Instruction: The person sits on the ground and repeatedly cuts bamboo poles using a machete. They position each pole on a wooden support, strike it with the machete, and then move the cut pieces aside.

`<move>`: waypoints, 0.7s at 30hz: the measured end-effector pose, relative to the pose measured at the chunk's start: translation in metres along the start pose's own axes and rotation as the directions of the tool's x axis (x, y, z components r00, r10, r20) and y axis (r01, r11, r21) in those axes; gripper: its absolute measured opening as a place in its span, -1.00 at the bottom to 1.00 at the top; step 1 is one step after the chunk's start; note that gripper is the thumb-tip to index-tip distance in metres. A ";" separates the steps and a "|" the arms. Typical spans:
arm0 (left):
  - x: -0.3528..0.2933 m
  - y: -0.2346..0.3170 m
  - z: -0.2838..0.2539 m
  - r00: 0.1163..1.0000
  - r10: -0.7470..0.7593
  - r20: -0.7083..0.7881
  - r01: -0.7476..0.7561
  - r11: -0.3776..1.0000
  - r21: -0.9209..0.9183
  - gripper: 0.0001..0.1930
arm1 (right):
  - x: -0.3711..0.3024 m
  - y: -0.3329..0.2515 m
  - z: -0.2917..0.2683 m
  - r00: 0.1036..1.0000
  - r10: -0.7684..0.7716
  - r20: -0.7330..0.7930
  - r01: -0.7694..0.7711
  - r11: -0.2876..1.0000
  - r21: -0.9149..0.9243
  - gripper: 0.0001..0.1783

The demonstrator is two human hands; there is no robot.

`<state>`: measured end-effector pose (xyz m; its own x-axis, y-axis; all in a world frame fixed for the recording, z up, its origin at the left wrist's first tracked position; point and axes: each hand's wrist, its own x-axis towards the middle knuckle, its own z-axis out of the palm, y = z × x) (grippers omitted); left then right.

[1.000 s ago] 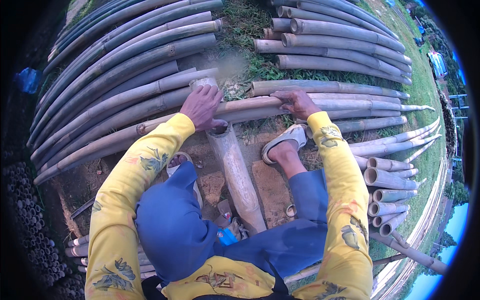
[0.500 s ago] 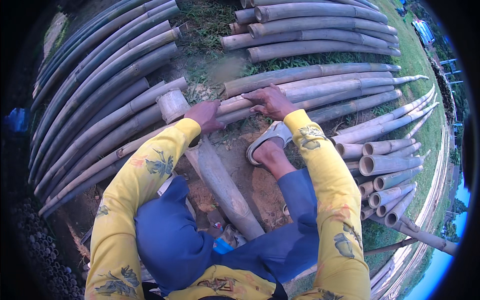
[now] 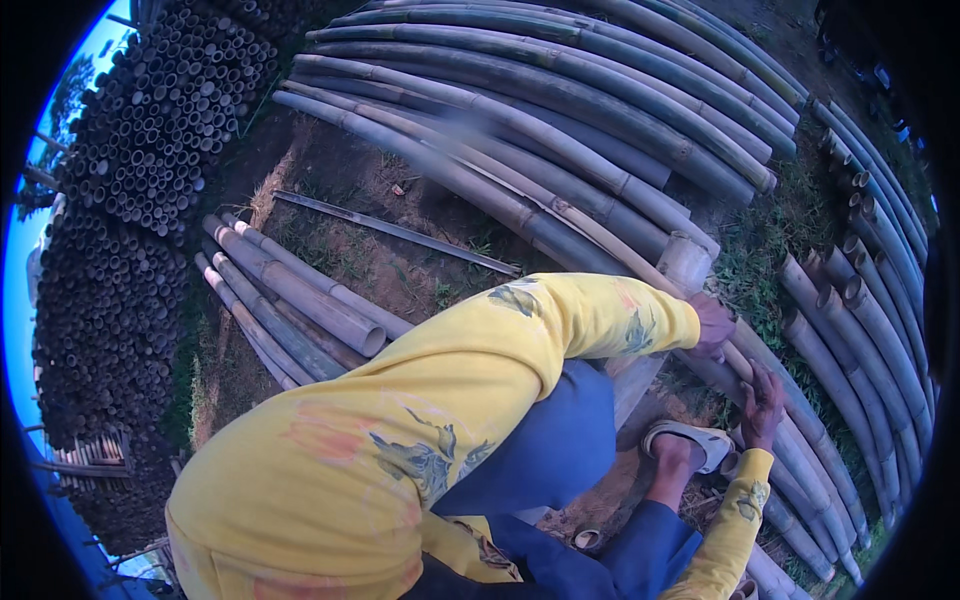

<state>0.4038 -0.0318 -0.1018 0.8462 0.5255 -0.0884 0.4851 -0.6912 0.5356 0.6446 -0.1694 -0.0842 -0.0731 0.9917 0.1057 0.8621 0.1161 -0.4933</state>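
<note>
We see the left hand (image 3: 712, 327) gripping one bamboo pole (image 3: 620, 250) beside one short, thick bamboo piece (image 3: 684, 262); the right hand (image 3: 764, 405) touches that pole with bent fingers, its closure unclear to us. One sandal (image 3: 715, 450) shows nearby; one narrow bar (image 3: 395, 232) lies on the ground (image 3: 340, 255).

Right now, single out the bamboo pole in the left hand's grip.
The slender brownish pole running from the left hand past the pale bamboo stub; the thicker poles beyond have no hand on them.
</note>
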 end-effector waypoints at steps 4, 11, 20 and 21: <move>0.001 0.010 -0.019 1.000 0.001 0.018 -0.002 0.998 0.071 -0.46 | 0.002 0.004 -0.006 0.999 0.025 -0.038 -0.026 0.999 -0.042 -0.44; -0.004 0.017 -0.033 0.997 0.074 -0.032 -0.073 0.996 0.053 -0.52 | 0.004 -0.005 -0.021 0.994 -0.016 -0.105 0.008 0.997 -0.074 -0.43; -0.014 0.039 -0.040 0.997 0.068 -0.021 -0.069 0.997 -0.045 -0.52 | -0.010 -0.013 -0.037 0.997 0.008 -0.079 -0.011 0.999 -0.033 -0.41; -0.014 0.042 -0.036 0.996 0.083 -0.040 -0.085 0.994 -0.068 -0.52 | -0.014 -0.012 -0.039 0.997 0.014 -0.075 -0.017 0.999 -0.040 -0.40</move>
<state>0.4039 -0.0501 -0.0475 0.8739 0.4859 -0.0105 0.3954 -0.6983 0.5968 0.6548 -0.1873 -0.0457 -0.0230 0.9863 0.1633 0.8825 0.0968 -0.4603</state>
